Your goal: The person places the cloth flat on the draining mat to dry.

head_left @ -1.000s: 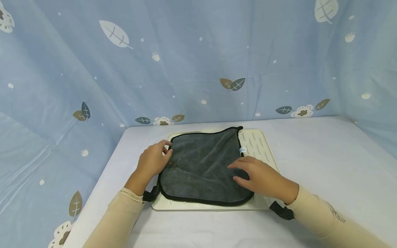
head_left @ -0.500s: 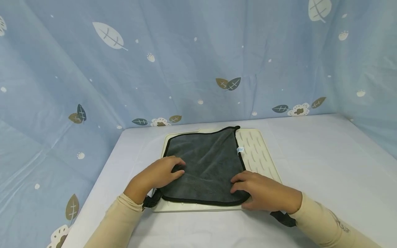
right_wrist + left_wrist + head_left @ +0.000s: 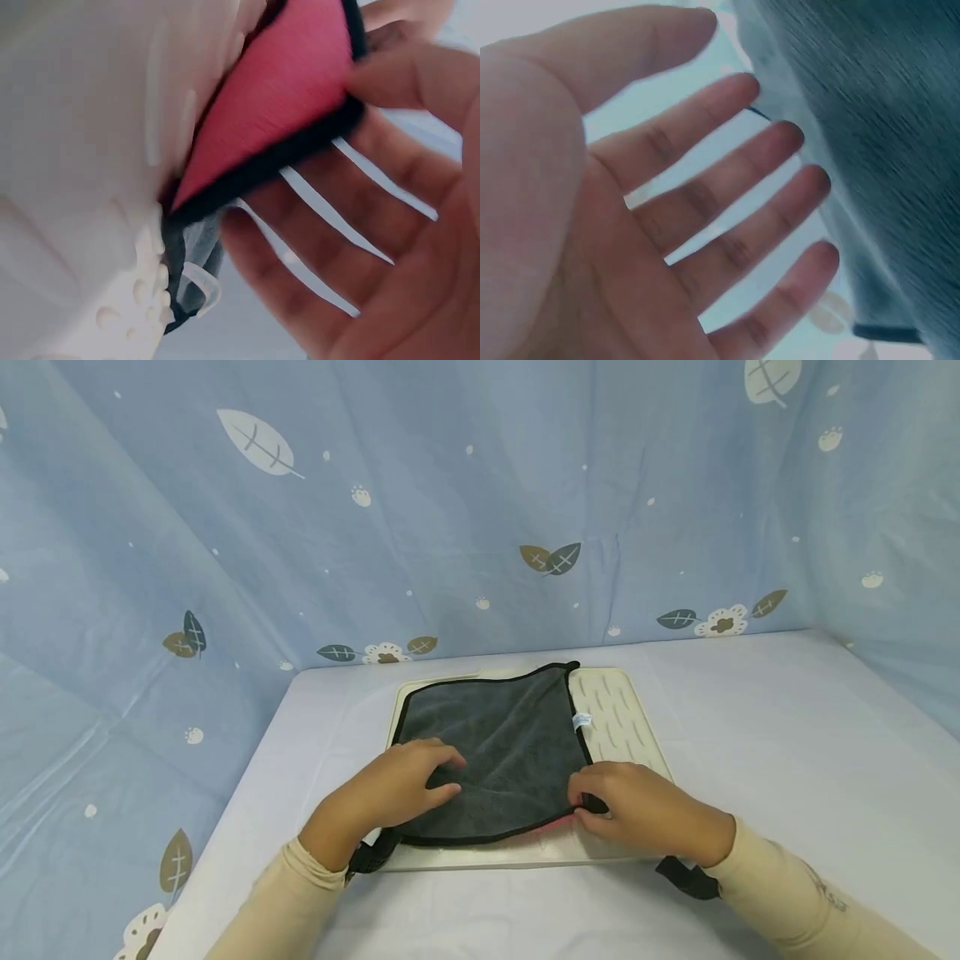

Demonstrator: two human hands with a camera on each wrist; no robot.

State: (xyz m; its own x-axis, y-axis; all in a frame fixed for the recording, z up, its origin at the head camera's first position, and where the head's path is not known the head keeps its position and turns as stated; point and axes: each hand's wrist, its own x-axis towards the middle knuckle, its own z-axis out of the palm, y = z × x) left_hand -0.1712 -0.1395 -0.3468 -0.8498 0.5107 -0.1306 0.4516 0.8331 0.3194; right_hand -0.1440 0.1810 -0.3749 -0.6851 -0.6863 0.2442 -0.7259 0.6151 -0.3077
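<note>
A dark grey cleaning cloth [image 3: 498, 727] with black edging lies over a cream ribbed board [image 3: 617, 714]. My right hand [image 3: 633, 802] pinches the cloth's near right corner between thumb and fingers and lifts it. In the right wrist view the raised corner bares a pink underside [image 3: 277, 97], with the ridged board [image 3: 90, 187] beside it. Over the cloth's left part hovers my left hand [image 3: 397, 785], thumb and fingers apart. The left wrist view shows this hand [image 3: 652, 202] with fingers extended and nothing in them, the grey cloth [image 3: 877, 150] just beyond the fingertips.
A white-covered table [image 3: 750, 735] carries the board. Behind and to the left hangs a blue curtain [image 3: 450, 502] printed with leaves and flowers. A small pale label [image 3: 582, 720] sticks out from the cloth's right edge. Black straps [image 3: 686, 878] hang at the wrists.
My right hand has moved down to the near right corner, gripped it and raised it, showing pink. My left hand has shifted from the cloth's left edge inward and nearer.
</note>
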